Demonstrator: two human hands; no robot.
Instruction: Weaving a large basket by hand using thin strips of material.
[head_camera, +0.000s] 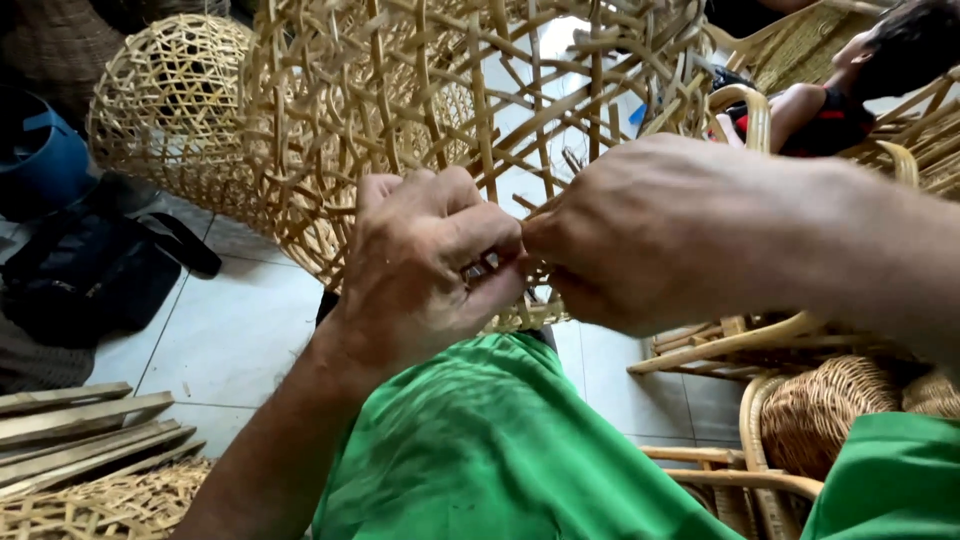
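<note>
Right now we pinch one cane strand at the rim of the open-weave rattan basket, left hand and right hand both clenched on it. We should keep tension even, pulling snugly without cracking the strand.

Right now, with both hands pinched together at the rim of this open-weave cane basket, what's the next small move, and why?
Probably draw the strip snug through the weave. The left hand and right hand meet fingertip to fingertip at the lower edge of the cane basket, which rests over the green-clad lap. The pinched strip itself is mostly hidden, so its slack cannot be judged.
</note>
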